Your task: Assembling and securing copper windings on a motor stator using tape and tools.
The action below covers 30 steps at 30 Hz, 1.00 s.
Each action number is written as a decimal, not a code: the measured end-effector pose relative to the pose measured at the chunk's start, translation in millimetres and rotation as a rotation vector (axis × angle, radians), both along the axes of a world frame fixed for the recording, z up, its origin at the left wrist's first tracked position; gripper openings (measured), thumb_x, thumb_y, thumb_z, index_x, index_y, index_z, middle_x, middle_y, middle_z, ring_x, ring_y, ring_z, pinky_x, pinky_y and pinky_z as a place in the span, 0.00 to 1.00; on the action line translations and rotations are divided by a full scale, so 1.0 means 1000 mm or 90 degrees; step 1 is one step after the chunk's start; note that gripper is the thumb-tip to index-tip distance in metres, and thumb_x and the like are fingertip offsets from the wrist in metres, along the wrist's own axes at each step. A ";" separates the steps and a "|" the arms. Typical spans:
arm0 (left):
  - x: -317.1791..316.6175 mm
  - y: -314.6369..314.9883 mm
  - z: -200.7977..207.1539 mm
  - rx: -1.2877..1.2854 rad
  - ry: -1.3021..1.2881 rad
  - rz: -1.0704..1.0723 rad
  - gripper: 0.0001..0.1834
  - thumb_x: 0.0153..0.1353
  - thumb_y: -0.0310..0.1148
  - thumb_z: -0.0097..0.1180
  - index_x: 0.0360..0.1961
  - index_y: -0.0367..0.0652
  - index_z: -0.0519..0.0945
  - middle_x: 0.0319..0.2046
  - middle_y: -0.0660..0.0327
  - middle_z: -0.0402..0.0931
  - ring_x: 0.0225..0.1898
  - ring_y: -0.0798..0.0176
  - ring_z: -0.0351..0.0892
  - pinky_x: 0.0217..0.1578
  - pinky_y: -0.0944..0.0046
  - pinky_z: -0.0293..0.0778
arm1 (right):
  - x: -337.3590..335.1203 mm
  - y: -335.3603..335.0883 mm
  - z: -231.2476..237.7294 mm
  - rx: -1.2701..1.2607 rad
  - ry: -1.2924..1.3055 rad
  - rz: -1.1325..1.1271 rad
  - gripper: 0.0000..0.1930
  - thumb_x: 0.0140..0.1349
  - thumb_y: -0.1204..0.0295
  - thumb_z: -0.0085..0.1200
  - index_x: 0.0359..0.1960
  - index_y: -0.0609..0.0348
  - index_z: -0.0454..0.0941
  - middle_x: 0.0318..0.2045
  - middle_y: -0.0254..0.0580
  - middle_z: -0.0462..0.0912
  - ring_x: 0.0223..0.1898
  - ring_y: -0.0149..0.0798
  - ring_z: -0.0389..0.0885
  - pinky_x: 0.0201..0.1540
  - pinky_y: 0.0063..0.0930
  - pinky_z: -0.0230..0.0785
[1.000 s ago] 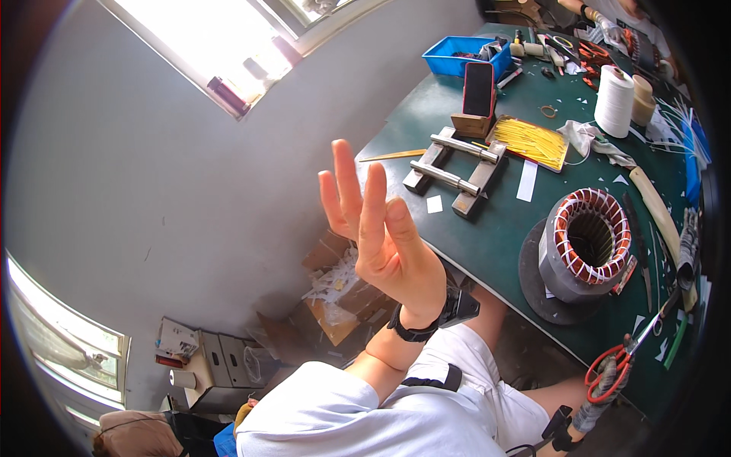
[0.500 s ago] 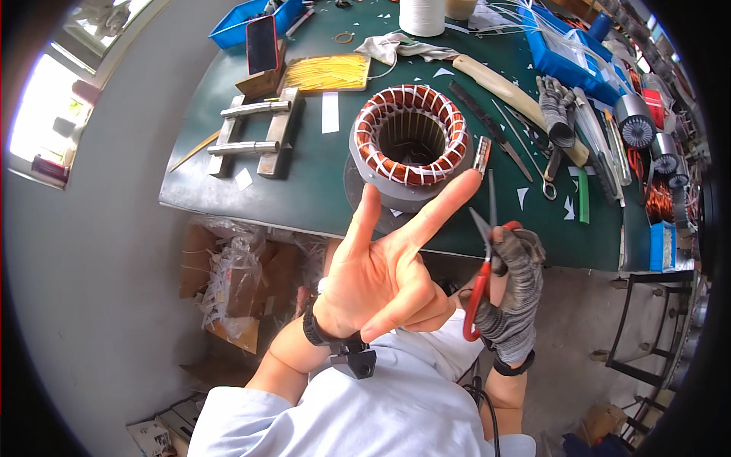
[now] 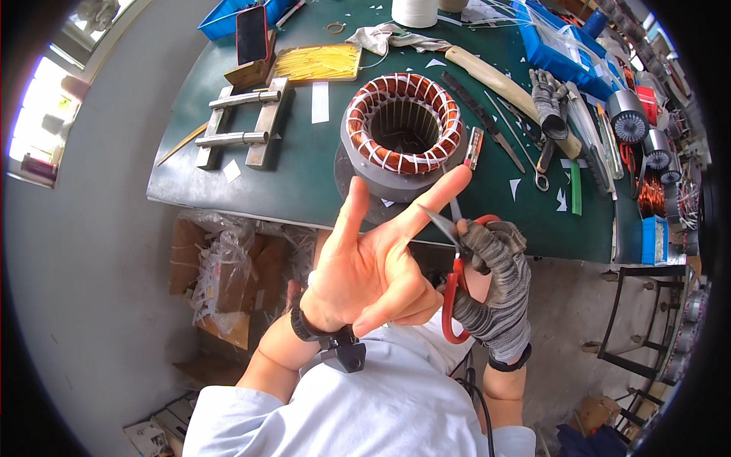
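Red-handled scissors are held in the gloved right hand, blades apart. The bare left hand shows nothing held, thumb and index finger spread wide. Caution: blades appear near the left index finger; careless closing could cut it. Count: scissors, one pair; wound stator, one, on the table beyond the hands; phone, one; metal rods, two; white spool, one.

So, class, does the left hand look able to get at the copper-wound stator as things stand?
Probably yes: the left hand is empty and nothing visible blocks its way to the stator, though the open scissors in the right hand appear close by.
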<state>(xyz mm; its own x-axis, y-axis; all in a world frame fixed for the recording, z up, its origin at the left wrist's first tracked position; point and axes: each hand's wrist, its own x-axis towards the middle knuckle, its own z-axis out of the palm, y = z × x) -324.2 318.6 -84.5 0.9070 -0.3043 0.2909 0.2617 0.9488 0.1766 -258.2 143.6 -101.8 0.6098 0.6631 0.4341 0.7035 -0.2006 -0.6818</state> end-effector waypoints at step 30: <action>0.006 0.037 0.008 0.848 0.022 1.071 0.46 0.54 0.74 0.16 0.68 0.61 0.27 0.69 0.49 0.36 0.70 0.49 0.33 0.61 0.38 0.29 | 0.003 -0.017 -0.048 0.163 0.183 -0.156 0.30 0.50 0.68 0.60 0.57 0.56 0.68 0.51 0.40 0.69 0.40 0.31 0.71 0.35 0.20 0.69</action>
